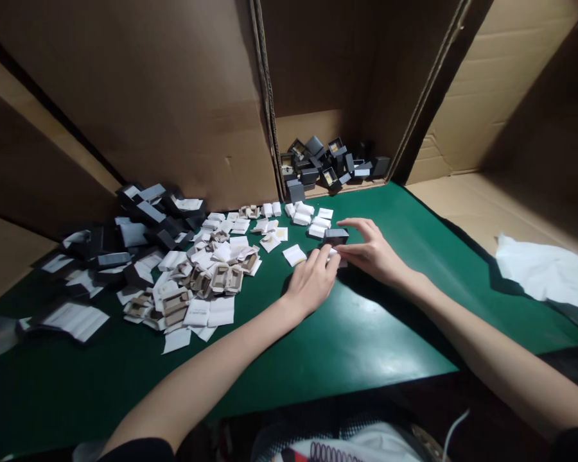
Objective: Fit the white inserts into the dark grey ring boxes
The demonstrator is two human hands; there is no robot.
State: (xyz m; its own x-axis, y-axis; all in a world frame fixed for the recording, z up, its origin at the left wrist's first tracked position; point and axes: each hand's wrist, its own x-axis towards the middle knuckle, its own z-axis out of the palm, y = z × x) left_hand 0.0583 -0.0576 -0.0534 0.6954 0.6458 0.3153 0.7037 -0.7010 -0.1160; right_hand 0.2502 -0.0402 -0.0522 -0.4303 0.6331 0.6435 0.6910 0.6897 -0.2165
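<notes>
Both my hands meet over the middle of the green table. My right hand curls round a small dark box, thumb and fingers on its sides. My left hand is closed beside it, its fingertips pinching a small white piece just under the box. A loose white paper insert lies just left of my left hand.
A heap of white papers and tan card inserts lies left of centre, with dark box parts piled further left. Finished dark boxes sit in a cardboard carton at the back. Crumpled white paper lies at the right.
</notes>
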